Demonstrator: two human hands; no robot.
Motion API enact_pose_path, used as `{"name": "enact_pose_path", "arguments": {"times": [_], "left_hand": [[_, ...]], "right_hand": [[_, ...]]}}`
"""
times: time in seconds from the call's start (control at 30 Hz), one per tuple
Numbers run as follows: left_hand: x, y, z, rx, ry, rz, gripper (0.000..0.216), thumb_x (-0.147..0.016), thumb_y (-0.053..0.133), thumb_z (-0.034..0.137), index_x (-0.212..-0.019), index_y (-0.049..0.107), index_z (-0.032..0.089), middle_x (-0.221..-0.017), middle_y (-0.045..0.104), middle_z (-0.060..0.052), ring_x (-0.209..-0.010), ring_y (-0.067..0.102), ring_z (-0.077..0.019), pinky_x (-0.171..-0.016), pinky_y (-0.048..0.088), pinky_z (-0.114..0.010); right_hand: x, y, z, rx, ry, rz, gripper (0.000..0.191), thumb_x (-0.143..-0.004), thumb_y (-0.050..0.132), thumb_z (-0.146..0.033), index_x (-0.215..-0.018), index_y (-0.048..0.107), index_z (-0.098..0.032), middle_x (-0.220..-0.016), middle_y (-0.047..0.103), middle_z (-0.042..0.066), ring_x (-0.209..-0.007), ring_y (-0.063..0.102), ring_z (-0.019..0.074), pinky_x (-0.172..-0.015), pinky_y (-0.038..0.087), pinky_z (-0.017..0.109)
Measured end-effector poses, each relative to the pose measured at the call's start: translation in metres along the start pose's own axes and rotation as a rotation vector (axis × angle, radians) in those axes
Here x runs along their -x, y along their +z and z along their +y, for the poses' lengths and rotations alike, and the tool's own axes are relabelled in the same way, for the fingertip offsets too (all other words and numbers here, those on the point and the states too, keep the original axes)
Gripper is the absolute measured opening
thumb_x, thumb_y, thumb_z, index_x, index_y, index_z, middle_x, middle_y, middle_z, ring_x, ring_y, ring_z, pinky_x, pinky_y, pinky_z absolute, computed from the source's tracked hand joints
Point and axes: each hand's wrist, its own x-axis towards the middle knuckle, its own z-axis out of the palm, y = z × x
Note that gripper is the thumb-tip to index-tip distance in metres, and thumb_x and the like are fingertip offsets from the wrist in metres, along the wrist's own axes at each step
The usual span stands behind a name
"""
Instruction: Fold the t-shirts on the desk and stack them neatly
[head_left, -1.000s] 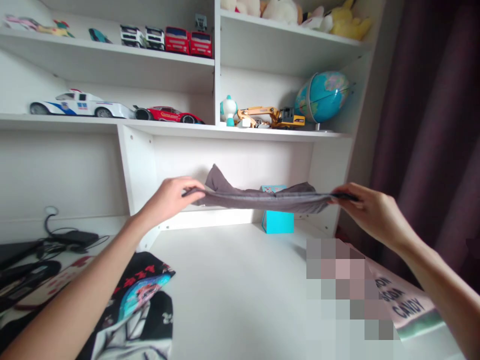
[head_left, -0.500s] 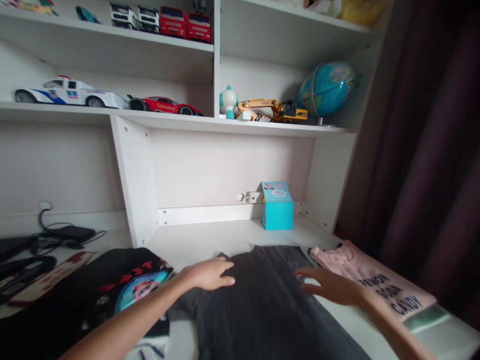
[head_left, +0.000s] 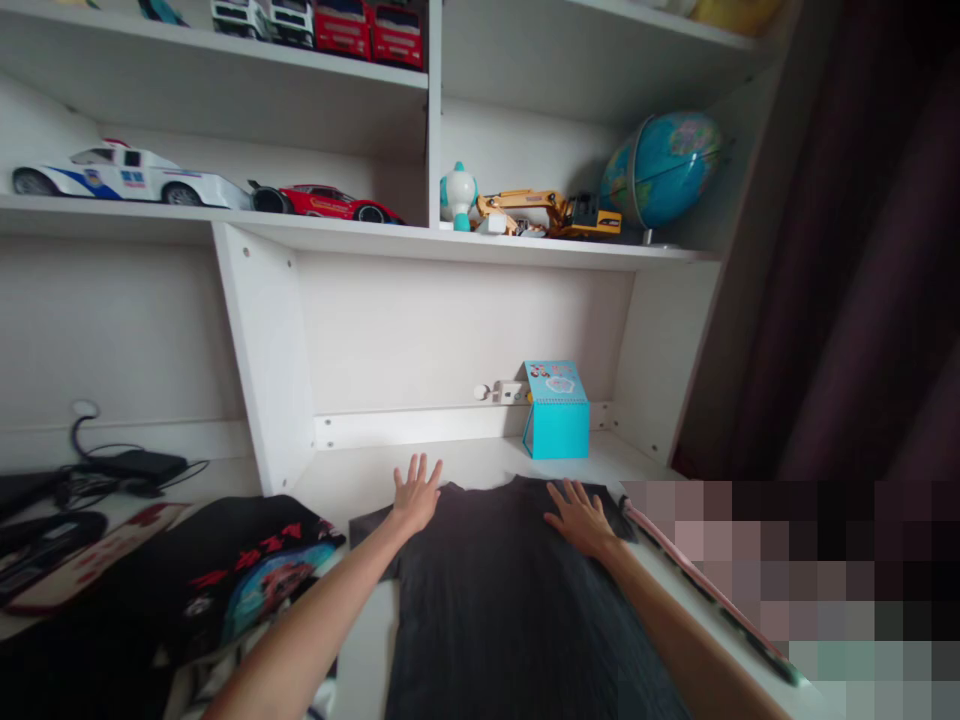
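A dark grey garment (head_left: 495,590) lies spread flat on the white desk (head_left: 480,462) in front of me. My left hand (head_left: 415,494) rests flat on its far left corner, fingers stretched out. My right hand (head_left: 579,516) lies flat on the far right part of the cloth, fingers spread. Neither hand grips anything.
A black printed T-shirt (head_left: 247,580) lies to the left, a pink garment edge (head_left: 675,560) to the right. A turquoise box (head_left: 556,412) stands at the back. Cables and a charger (head_left: 127,466) sit far left. Shelves above hold toy cars (head_left: 127,176), an excavator (head_left: 547,212) and a globe (head_left: 664,170).
The grey garment, held stretched in the air a second ago, now lies flat on the desk. Both hands let go and slid forward to its far edge, palms down.
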Motion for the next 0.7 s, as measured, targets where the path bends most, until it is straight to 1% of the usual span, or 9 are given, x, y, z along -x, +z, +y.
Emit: {"name": "enact_pose_path", "arguments": {"times": [0.1, 0.2, 0.23, 0.3, 0.4, 0.47, 0.57, 0.63, 0.7], "left_hand": [[0.014, -0.013, 0.008, 0.134, 0.067, -0.087, 0.057, -0.089, 0.026, 0.040, -0.140, 0.019, 0.014, -0.147, 0.005, -0.017, -0.134, 0.004, -0.0308, -0.102, 0.019, -0.053], [0.050, -0.010, 0.007, 0.208, 0.282, -0.256, 0.069, -0.085, 0.022, 0.058, -0.141, 0.013, 0.019, -0.147, 0.001, -0.013, -0.134, -0.001, -0.0290, -0.104, 0.014, -0.053], [0.060, -0.005, 0.004, 0.208, 0.314, -0.300, 0.072, -0.083, 0.021, 0.063, -0.141, 0.011, 0.021, -0.147, 0.000, -0.011, -0.134, -0.002, -0.0290, -0.103, 0.011, -0.055], [0.068, 0.007, -0.003, 0.200, 0.320, -0.322, 0.074, -0.081, 0.019, 0.067, -0.141, 0.009, 0.025, -0.147, -0.001, -0.009, -0.134, -0.002, -0.0288, -0.102, 0.006, -0.059], [0.047, 0.023, -0.011, 0.199, 0.248, -0.243, 0.071, -0.082, 0.014, 0.066, -0.141, 0.011, 0.027, -0.148, 0.001, -0.007, -0.135, 0.000, -0.0276, -0.101, 0.003, -0.061], [0.021, 0.029, -0.011, 0.201, 0.175, -0.221, 0.071, -0.082, 0.014, 0.065, -0.141, 0.014, 0.025, -0.148, 0.004, -0.007, -0.135, 0.000, -0.0278, -0.100, 0.004, -0.062], [-0.010, 0.031, -0.012, 0.215, 0.122, -0.222, 0.072, -0.082, 0.018, 0.065, -0.140, 0.017, 0.024, -0.148, 0.005, -0.009, -0.135, 0.001, -0.0292, -0.100, 0.005, -0.062], [-0.020, 0.029, -0.019, 0.244, 0.124, -0.223, 0.072, -0.081, 0.020, 0.066, -0.140, 0.019, 0.025, -0.148, 0.007, -0.008, -0.135, 0.002, -0.0299, -0.099, 0.006, -0.063], [-0.023, 0.027, -0.036, 0.257, 0.084, -0.191, 0.071, -0.081, 0.021, 0.065, -0.140, 0.019, 0.025, -0.148, 0.007, -0.010, -0.135, 0.002, -0.0303, -0.098, 0.008, -0.063]], "right_hand": [[0.023, -0.012, -0.016, 0.002, -0.028, 0.022, 0.059, -0.086, 0.039, -0.036, -0.138, 0.026, -0.011, -0.145, 0.014, 0.017, -0.133, 0.012, 0.0289, -0.104, 0.017, 0.049], [0.073, 0.003, -0.036, -0.070, -0.137, -0.121, 0.066, -0.083, 0.036, -0.056, -0.136, 0.031, -0.018, -0.142, 0.027, 0.013, -0.129, 0.026, 0.0302, -0.101, 0.028, 0.046], [0.087, 0.013, -0.041, -0.105, -0.167, -0.211, 0.072, -0.078, 0.037, -0.063, -0.136, 0.030, -0.021, -0.142, 0.026, 0.013, -0.129, 0.023, 0.0338, -0.100, 0.029, 0.051], [0.101, 0.030, -0.047, -0.139, -0.211, -0.245, 0.082, -0.072, 0.038, -0.072, -0.137, 0.027, -0.024, -0.143, 0.019, 0.013, -0.129, 0.013, 0.0387, -0.098, 0.023, 0.059], [0.081, 0.036, -0.046, -0.147, -0.269, -0.135, 0.077, -0.075, 0.030, -0.072, -0.138, 0.019, -0.029, -0.146, 0.009, 0.009, -0.131, 0.001, 0.0339, -0.103, 0.013, 0.057], [0.053, 0.024, -0.043, -0.136, -0.280, -0.156, 0.069, -0.079, 0.027, -0.068, -0.138, 0.018, -0.032, -0.147, 0.009, 0.006, -0.133, 0.001, 0.0298, -0.104, 0.011, 0.054], [0.028, -0.001, -0.047, -0.101, -0.251, -0.198, 0.072, -0.078, 0.034, -0.067, -0.138, 0.023, -0.027, -0.146, 0.014, 0.011, -0.132, 0.006, 0.0338, -0.101, 0.011, 0.060], [0.038, -0.005, -0.060, -0.098, -0.257, -0.174, 0.077, -0.076, 0.038, -0.067, -0.138, 0.025, -0.023, -0.146, 0.014, 0.014, -0.132, 0.005, 0.0351, -0.101, 0.012, 0.060], [0.066, 0.011, -0.078, -0.121, -0.388, -0.101, 0.072, -0.078, 0.042, -0.063, -0.138, 0.023, -0.028, -0.146, 0.013, 0.010, -0.132, 0.005, 0.0326, -0.101, 0.018, 0.057]]}}
